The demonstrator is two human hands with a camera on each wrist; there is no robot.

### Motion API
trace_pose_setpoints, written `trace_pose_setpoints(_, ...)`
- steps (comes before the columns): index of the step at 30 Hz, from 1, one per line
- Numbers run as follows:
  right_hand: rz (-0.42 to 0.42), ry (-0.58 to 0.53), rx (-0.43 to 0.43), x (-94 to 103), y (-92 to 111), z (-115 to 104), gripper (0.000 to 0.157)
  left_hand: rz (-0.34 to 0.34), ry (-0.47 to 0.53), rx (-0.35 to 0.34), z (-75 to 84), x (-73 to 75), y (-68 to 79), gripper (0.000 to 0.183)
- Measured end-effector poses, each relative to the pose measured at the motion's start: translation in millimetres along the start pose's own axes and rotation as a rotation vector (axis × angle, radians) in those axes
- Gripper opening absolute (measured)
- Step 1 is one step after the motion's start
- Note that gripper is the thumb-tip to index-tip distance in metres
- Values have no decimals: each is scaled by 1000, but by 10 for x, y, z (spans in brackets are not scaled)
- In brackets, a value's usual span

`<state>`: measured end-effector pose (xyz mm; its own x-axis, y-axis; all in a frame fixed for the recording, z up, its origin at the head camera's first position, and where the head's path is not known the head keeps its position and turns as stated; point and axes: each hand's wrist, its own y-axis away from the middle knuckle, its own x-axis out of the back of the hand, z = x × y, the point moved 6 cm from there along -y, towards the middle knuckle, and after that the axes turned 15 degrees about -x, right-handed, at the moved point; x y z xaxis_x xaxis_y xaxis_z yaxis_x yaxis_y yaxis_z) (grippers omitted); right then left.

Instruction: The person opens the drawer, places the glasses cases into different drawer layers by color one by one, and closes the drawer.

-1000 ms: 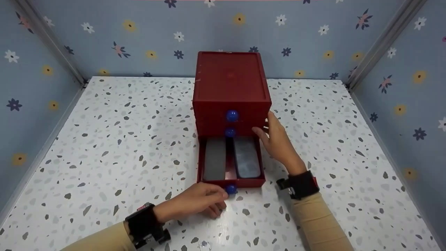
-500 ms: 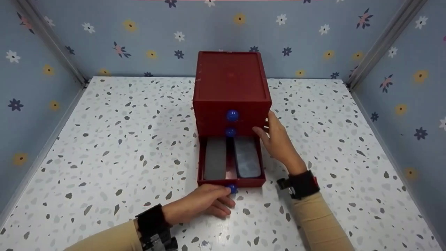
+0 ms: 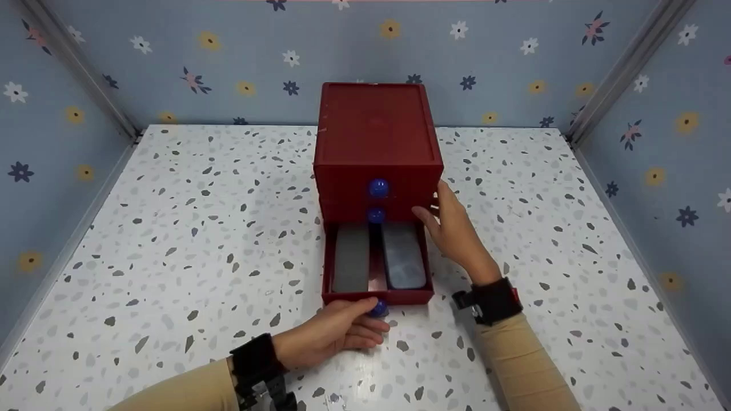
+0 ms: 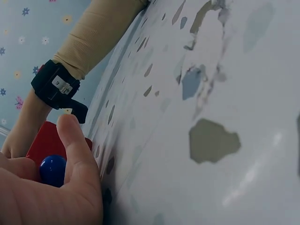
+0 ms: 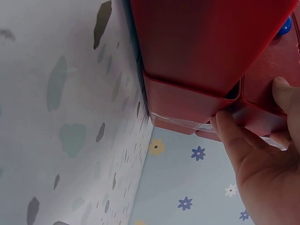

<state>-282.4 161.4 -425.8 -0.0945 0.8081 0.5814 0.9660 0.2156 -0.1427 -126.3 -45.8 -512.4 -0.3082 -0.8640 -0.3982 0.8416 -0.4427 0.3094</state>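
Note:
A red drawer cabinet [image 3: 377, 128] with blue ball knobs stands on the table. Its bottom drawer [image 3: 408, 298] is pulled out, showing a dull grey bar [image 3: 351, 260] on the left and a glossier blue-grey bar [image 3: 404, 257] on the right. At the drawer's front, my left hand [image 3: 320, 339] pinches the lowest knob [image 3: 379, 309]; the left wrist view shows this blue ball [image 4: 53, 170] between thumb and finger. My right hand [image 3: 458, 234] rests against the cabinet's right corner. Its thumb lies on the middle drawer's front, its fingers along the side [image 5: 187, 96].
The white speckled table [image 3: 200, 228] extends around the cabinet. Flower-patterned panels [image 3: 257, 57] rise behind it and on both sides. Black camera mounts sit on the left wrist [image 3: 257, 365] and the right wrist [image 3: 494, 301].
My left hand has shifted right, from beside the lowest knob to round it, and its fingers have straightened beneath. The right hand and the drawer have hardly moved.

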Motion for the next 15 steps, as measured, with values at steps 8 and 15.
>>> trace_pose_setpoints(8, 0, -13, -13, -5, -2, 9, 62, 36, -7, -27, 17, 6, -62, 47)
trace_pose_setpoints(15, 7, -12, -7, 4, -3, 6, 61, 71, -15, -43, 70, 26, -139, 48)
